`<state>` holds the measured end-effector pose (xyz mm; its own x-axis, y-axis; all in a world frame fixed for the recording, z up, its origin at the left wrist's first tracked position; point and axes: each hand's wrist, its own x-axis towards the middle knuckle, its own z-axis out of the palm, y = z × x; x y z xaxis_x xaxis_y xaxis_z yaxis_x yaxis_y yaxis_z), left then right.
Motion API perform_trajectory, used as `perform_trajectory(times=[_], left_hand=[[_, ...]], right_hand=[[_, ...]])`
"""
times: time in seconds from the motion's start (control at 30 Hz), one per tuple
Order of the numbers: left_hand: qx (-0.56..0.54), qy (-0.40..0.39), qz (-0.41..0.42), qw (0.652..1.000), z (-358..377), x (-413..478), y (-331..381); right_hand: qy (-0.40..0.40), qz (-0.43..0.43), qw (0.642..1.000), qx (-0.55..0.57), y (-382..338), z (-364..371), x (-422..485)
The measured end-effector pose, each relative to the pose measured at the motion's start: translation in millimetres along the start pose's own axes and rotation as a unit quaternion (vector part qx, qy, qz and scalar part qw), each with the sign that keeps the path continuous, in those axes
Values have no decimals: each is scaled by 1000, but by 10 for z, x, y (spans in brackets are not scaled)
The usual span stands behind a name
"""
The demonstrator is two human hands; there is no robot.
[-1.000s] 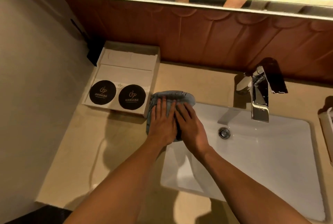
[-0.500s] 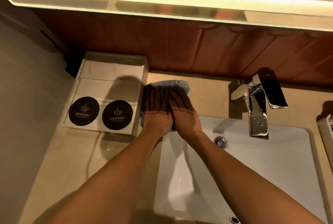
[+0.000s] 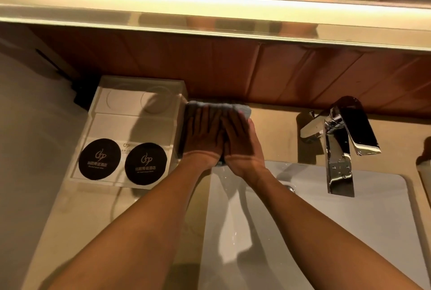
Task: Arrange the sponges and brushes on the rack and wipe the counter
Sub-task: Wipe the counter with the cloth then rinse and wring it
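A grey-blue cloth (image 3: 243, 109) lies on the beige counter (image 3: 277, 131) between the white tray and the sink, its far edge close to the brown wall panel. My left hand (image 3: 204, 137) and my right hand (image 3: 242, 143) lie side by side on top of it, fingers straight and pointing to the wall, pressing it flat. Most of the cloth is hidden under them. No sponge or brush shows.
A white tray (image 3: 130, 124) with two black round coasters (image 3: 100, 159) stands at the left against the wall. The white sink (image 3: 349, 231) lies below my arms, with a chrome faucet (image 3: 339, 150) at its back. A lit mirror edge (image 3: 210, 10) runs above.
Both hands have pushed the cloth away from the sink's corner across the counter, up to the wall panel. The camera has moved closer and tilted.
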<state>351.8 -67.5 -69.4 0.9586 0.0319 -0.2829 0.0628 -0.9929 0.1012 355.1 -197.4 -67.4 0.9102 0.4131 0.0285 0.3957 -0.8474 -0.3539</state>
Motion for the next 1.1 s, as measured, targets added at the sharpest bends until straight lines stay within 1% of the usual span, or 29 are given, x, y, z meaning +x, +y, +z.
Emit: perform_trajectory(times=[0.03,0.13,0.17,0.27,0.33,0.4,0.5,0.57,0.6,0.7,0.73,0.77,0.8,0.83,0.93,1.0,1.07,1.1], left_hand=[[6,10,8,1000,4,16,-19],[26,44,34,998,6,62,-52],[18,47,34,998,-8,71,-59],[-15,87,44,995,7,69,-60],[-28,86,51,995,46,92,-70],[-13,84,53,995,67,108,-54],[-5,56,59,997,59,136,57],[4,57,74,996,43,139,184],[12,63,82,995,41,135,251],[21,70,102,992,55,144,438],[18,72,107,991,53,147,513],[12,85,116,990,51,149,595],[9,100,128,987,41,149,670],[6,109,141,984,43,159,738],[6,106,156,982,46,185,860],[6,110,164,980,40,197,927],[6,104,170,980,41,218,971],[12,109,175,978,46,227,976]], right_hand=[[12,-6,1000,-15,9,62,10],[3,-26,995,-91,74,168,58],[11,-23,997,-78,80,189,69],[37,3,998,-40,116,210,69],[58,-5,998,-35,146,231,36],[60,-6,998,-30,143,200,6],[81,50,995,24,161,150,-24],[110,55,991,61,216,151,-75],[126,41,989,63,289,153,-132],[131,17,991,17,466,44,-343],[160,45,983,72,500,-7,-392],[176,77,970,151,519,-79,-461],[196,93,954,207,550,-147,-510],[198,85,953,212,581,-201,-548],[167,81,969,163,692,-235,-628],[142,68,985,78,759,-229,-623],[120,75,990,23,810,-181,-629],[122,78,989,1,827,-156,-640]])
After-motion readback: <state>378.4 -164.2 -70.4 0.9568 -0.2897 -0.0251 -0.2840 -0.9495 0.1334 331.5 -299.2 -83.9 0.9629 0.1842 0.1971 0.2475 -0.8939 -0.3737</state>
